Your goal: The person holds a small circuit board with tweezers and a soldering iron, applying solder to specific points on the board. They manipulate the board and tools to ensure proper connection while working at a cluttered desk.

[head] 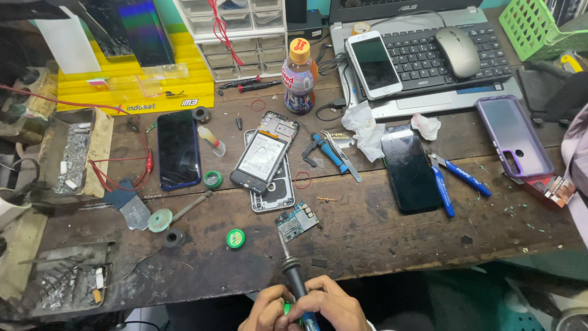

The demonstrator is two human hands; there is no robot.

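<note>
Soldering iron [293, 274] is at the lower edge of the view, over the front of the dark wooden workbench [392, 233], with its thin tip pointing up toward a small circuit board [297, 222] that lies just beyond it. The right hand [331, 303] is closed around the blue handle of the iron. The left hand [267, 311] is beside it, touching it, with the fingers curled around a small green thing [286, 306]; what this thing is, I cannot tell.

A small green solder roll [235, 238] lies left of the board. Behind the board is an opened phone [260, 160] resting on a phone back cover [275, 187], and to the left a dark phone with blue edge [178, 149]. To the right, blue pliers [452, 176] lie next to a black phone screen [411, 171]. Farther back stand a drink bottle [299, 76] with orange cap and a laptop [422, 55], which carries a white phone [373, 64] and a grey mouse [457, 51]. A purple phone case [513, 135] lies at the right.
</note>
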